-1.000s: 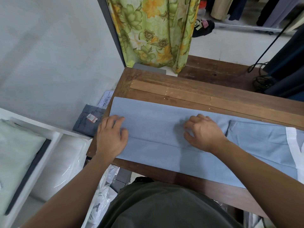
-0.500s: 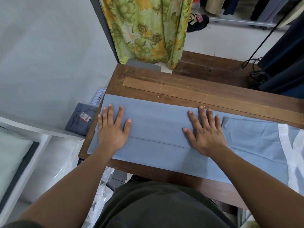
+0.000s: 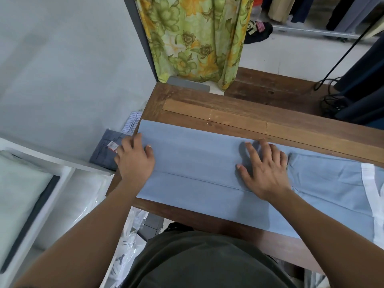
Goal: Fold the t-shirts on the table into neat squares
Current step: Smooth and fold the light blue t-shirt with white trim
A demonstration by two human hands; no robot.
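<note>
A light blue t-shirt lies across the wooden table, folded lengthwise into a long strip, with a fold line running along its middle. White trim shows at its right end. My left hand is at the shirt's left end, thumb on top of the cloth and fingers curled over the edge, pinching it. My right hand rests flat on the middle of the strip with its fingers spread.
A green and yellow floral curtain hangs beyond the table's far edge. A folded dark grey garment with a tag lies on a white shelf left of the table. Plastic-wrapped items sit below. Dark clothes hang at right.
My left hand slid left from lying flat on the shirt to its left end, and its fingers curled over the edge. My right hand stayed flat on the middle.
</note>
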